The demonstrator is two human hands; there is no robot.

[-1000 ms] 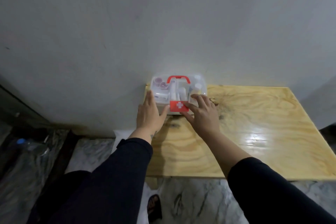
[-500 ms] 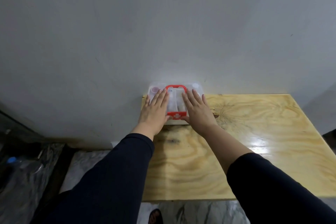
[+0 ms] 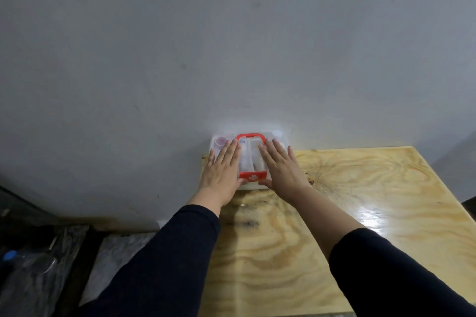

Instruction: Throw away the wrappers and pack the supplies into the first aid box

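Hands (image 3: pixel 221 170) still flat, clear red-handled box (image 3: pixel 251 159) shut

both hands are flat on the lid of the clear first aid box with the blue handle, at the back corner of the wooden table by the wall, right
Not quite: the handle is red, not blue, as the head view shows. The rest holds: the left hand and right hand lie flat on the clear first aid box at the wooden table's back corner by the wall.

A glossy wooden table (image 3: pixel 360 213) meets a grey wall (image 3: pixel 231 46); perhaps a bottle (image 3: pixel 15 260) lower left.
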